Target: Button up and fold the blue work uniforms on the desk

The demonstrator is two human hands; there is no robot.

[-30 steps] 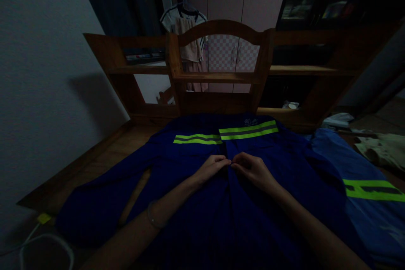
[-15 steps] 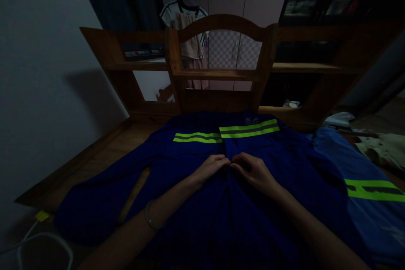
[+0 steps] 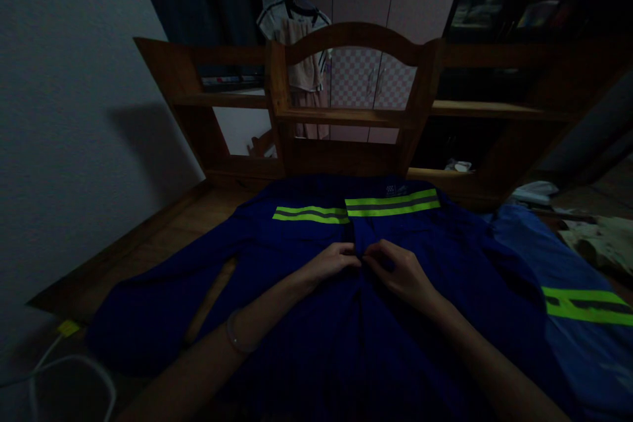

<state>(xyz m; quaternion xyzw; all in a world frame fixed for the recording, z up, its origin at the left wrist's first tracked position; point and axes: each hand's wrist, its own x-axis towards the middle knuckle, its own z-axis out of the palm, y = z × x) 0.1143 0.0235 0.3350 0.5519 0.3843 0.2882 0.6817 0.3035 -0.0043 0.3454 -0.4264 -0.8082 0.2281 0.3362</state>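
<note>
A dark blue work jacket (image 3: 297, 244) with yellow-green reflective strips across its chest lies spread out, front side up, its collar end away from me. Both my hands meet at its front opening, just below the strips. My left hand (image 3: 336, 260), with a bangle on the wrist, is closed on the edge of the jacket. Close beside it, my right hand (image 3: 398, 267) pinches the front edge between thumb and fingers. Whether a button or fastener lies between the fingertips is hidden.
Behind the jacket rises a wooden shelf unit (image 3: 346, 117) with an arched top. To the right lies a lighter blue garment (image 3: 529, 244) with a reflective strip. A white cable (image 3: 74, 357) curls at the lower left. Clothes (image 3: 299, 46) hang on a rack beyond.
The view has shifted slightly. My fingertips have moved a little apart at the jacket's front edge, while both hands stay at the same spot on it.
</note>
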